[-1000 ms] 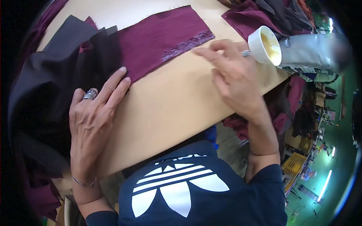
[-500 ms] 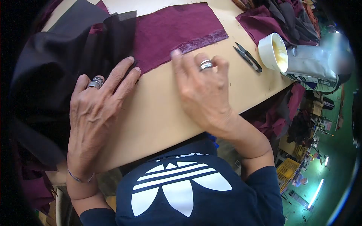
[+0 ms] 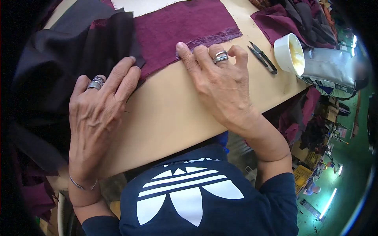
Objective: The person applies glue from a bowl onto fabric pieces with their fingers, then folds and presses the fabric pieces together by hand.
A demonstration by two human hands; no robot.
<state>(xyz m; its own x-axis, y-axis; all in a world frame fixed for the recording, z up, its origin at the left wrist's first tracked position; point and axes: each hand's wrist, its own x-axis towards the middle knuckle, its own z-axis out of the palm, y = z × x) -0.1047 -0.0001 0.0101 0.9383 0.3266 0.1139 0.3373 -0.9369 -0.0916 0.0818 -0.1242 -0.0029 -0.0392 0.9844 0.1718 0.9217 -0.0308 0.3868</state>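
My left hand (image 3: 98, 100) lies on the dark cloth (image 3: 78, 51), fingers stretched out and tips near where it meets the maroon cloth (image 3: 173, 27). Several rings sit on one finger. The maroon cloth has frayed edges and a paler, shiny strip along its right-hand near edge. At that cloth's near edge, my right hand (image 3: 222, 80) touches down with its index finger extended and the other fingers bent and apart. Its thumb is hidden, and I see nothing held. To its right lie black thread snips (image 3: 263, 58) on the table (image 3: 169, 114).
A white cup (image 3: 289, 54) with pale yellow paste in it stands tilted in view beside a silver packet (image 3: 327, 65). Maroon and dark cloth pieces (image 3: 291, 19) are heaped at the back right. A yellow crate (image 3: 302, 176) is on the green floor below.
My right hand has shifted slightly right and forward, its index finger now at the cloth edge. My left hand has slid a little left. The view has moved slightly.
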